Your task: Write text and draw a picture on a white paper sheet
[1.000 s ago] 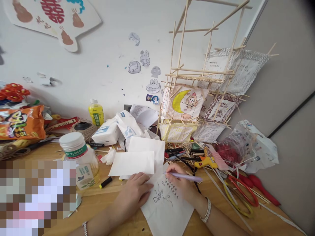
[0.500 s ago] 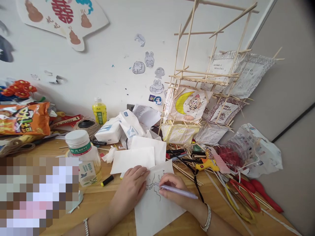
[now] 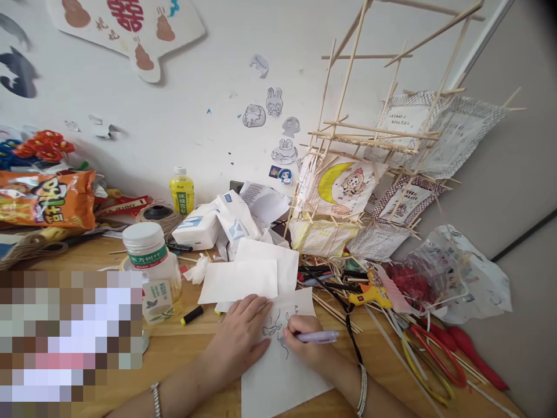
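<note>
Right grip [image 3: 307, 350] on pen [image 3: 319, 337], glue gun [image 3: 369, 296] nearby

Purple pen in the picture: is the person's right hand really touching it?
Touching. The head view shows the right hand gripping the purple pen, fingers wrapped around it and its barrel sticking out.

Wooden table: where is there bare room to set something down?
Bare wood lies below the black marker, left of the left hand; a narrower patch sits right of the black cord, above the right forearm. It is crowded below the stick frame, around the yellow glue gun.
</note>
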Demonstrator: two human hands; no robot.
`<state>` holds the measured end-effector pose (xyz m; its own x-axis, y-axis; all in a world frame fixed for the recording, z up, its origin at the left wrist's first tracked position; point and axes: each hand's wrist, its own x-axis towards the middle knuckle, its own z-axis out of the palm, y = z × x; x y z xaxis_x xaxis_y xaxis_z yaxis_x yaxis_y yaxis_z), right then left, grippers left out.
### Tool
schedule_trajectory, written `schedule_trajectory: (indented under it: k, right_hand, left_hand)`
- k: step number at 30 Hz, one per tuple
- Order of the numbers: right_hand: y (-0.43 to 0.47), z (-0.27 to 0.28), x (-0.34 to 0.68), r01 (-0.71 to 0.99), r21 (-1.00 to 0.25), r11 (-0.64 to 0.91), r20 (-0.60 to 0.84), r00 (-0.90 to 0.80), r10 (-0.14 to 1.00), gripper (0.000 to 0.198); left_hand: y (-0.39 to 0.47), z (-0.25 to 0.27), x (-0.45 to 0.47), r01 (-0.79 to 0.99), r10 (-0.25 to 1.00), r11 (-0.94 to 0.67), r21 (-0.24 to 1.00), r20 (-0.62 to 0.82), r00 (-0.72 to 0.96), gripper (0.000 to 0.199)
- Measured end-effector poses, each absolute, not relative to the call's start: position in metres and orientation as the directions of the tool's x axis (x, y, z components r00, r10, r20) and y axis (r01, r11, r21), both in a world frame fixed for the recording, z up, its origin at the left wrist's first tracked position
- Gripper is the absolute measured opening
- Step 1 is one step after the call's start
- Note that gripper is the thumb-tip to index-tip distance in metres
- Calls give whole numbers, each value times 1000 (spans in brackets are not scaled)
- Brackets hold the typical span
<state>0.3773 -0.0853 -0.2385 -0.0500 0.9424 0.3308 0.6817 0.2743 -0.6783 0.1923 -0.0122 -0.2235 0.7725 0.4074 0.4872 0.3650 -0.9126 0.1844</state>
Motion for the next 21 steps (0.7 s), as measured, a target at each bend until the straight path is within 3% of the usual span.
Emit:
schedule_trajectory:
  k: [7, 21]
  right_hand:
    - [-85, -237, 378, 692, -665, 282, 318, -80, 945, 30]
    - [-86, -234, 377, 615, -756, 223, 261, -29, 965, 29]
  left_hand:
    - [-11, -224, 194, 365, 420, -907, 209, 454, 786, 52]
    - [-10, -224, 194, 353, 408, -913, 204, 471, 783, 51]
